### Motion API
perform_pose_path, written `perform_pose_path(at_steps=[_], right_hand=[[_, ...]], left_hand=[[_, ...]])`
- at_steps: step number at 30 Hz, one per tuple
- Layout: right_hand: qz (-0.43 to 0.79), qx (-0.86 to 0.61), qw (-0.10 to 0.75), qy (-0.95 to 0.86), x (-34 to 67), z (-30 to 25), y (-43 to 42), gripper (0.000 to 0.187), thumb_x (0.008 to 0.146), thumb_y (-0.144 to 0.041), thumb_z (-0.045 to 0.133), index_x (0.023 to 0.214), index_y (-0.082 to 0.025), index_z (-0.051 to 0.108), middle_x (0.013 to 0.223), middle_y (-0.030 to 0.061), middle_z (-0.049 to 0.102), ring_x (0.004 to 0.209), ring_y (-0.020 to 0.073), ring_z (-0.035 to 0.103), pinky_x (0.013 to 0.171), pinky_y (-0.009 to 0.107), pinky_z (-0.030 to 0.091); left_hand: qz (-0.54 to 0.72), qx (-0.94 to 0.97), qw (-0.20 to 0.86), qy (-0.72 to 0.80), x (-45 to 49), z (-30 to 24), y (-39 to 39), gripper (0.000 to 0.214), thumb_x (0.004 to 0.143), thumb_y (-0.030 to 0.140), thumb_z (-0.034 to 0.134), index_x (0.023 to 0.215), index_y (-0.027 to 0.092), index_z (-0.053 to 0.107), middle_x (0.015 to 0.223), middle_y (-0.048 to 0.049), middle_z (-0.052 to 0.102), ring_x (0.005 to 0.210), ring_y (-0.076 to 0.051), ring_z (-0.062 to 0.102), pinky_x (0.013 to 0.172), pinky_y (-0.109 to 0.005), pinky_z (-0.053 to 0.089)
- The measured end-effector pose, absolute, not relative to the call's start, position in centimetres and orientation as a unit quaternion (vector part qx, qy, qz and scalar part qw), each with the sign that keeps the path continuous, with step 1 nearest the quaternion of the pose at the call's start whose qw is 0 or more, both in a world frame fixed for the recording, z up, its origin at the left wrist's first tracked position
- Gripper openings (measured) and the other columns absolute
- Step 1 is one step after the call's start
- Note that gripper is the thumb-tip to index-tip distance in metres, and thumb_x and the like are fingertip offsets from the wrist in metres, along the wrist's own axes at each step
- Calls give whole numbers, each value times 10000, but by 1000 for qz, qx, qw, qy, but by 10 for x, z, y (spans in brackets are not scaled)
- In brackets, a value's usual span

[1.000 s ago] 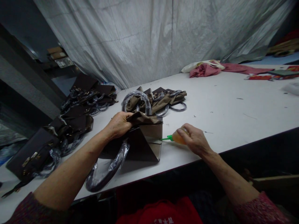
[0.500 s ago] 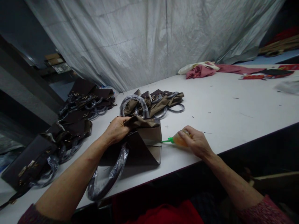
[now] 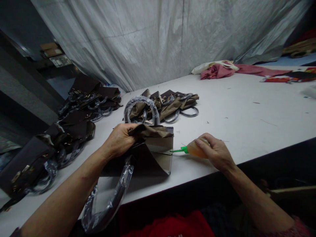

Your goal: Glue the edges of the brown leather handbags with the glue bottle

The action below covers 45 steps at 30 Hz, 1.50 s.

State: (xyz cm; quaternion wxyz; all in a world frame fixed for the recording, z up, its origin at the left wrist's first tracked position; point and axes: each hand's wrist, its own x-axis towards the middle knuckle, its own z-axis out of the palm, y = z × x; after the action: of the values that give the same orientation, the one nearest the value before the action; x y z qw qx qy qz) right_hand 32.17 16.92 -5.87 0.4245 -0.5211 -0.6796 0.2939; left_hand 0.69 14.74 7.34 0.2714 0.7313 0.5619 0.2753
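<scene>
A dark brown handbag [image 3: 150,158] lies on its side near the front edge of the white table [image 3: 247,112], its plastic-wrapped handle [image 3: 108,204] hanging over the edge. My left hand [image 3: 119,140] is closed on the bag's folded brown lining at the top. My right hand [image 3: 217,152] grips a small squeeze bottle [image 3: 196,149] of amber liquid. Its green nozzle [image 3: 177,150] points left and touches the bag's right edge.
A pile of several similar brown bags [image 3: 163,105] lies behind the held one. Darker bags [image 3: 74,121] with wrapped handles spread along the table's left side. Pink cloth [image 3: 217,70] and red items sit far right. A grey tarp [image 3: 160,39] hangs behind.
Both hands keep the same grip. The nozzle stays at the bag's right edge. The view has shifted slightly and the bag's handle now hangs lower over the table edge.
</scene>
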Motion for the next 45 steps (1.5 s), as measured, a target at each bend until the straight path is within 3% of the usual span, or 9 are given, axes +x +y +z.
perform_pose_path(at_steps=[4,9,21,25,30,34,38,42,45], right_hand=[[295,-496,413,-705,318,-54,161,292,884,-440,539,708,-212,588,615,-12,566,581,172,532,557,285,403],[250,-478,451,-711,316,-55,157,249,897,-400,545,736,-216,590,642,-5,582,610,177,550,587,291,416],[265,-433,393,-766,319,-60,153,252,945,-378,520,767,-213,586,692,-1,568,632,169,543,596,294,407],[229,-438,422,-760,322,-62,152,231,954,-356,518,785,-212,584,703,-1,538,631,165,518,607,298,400],[296,-393,389,-779,326,-64,151,235,965,-349,510,784,-220,586,712,-4,549,635,159,531,594,285,410],[248,-425,439,-751,324,-67,148,229,952,-347,525,772,-217,581,707,2,544,633,167,525,596,294,410],[270,-388,404,-783,322,-65,144,222,961,-334,516,791,-217,597,719,9,564,637,167,542,597,291,421],[206,-403,444,-773,320,-62,139,205,956,-328,522,810,-213,607,727,24,548,650,180,543,615,307,425],[232,-373,417,-796,319,-60,137,197,965,-319,517,824,-216,608,738,24,557,656,178,548,619,303,427]], left_hand=[[275,722,280,570,7,74,143,288,817,338,661,974,128,777,832,-41,757,735,-167,660,652,-214,477],[280,712,301,569,6,73,139,270,805,319,676,968,131,780,818,-39,750,721,-158,648,644,-208,472],[289,720,304,553,9,75,137,231,826,317,663,929,151,786,809,-23,758,680,-135,647,624,-192,488],[289,730,283,551,8,75,137,195,822,295,669,893,156,786,783,-10,753,661,-128,648,625,-186,494],[289,730,290,547,8,74,134,219,836,295,662,963,164,784,808,-14,758,715,-142,676,657,-189,513],[286,726,294,552,8,74,134,210,837,272,651,948,152,783,819,-22,763,738,-155,690,685,-203,529],[282,726,290,557,9,76,131,226,838,281,650,973,156,782,832,-32,769,770,-174,702,725,-229,549],[278,723,294,560,10,77,124,231,840,262,638,996,169,781,899,-42,777,784,-179,710,726,-238,559],[271,721,301,562,9,77,118,215,840,250,631,969,166,781,883,-46,776,767,-177,708,713,-238,560]])
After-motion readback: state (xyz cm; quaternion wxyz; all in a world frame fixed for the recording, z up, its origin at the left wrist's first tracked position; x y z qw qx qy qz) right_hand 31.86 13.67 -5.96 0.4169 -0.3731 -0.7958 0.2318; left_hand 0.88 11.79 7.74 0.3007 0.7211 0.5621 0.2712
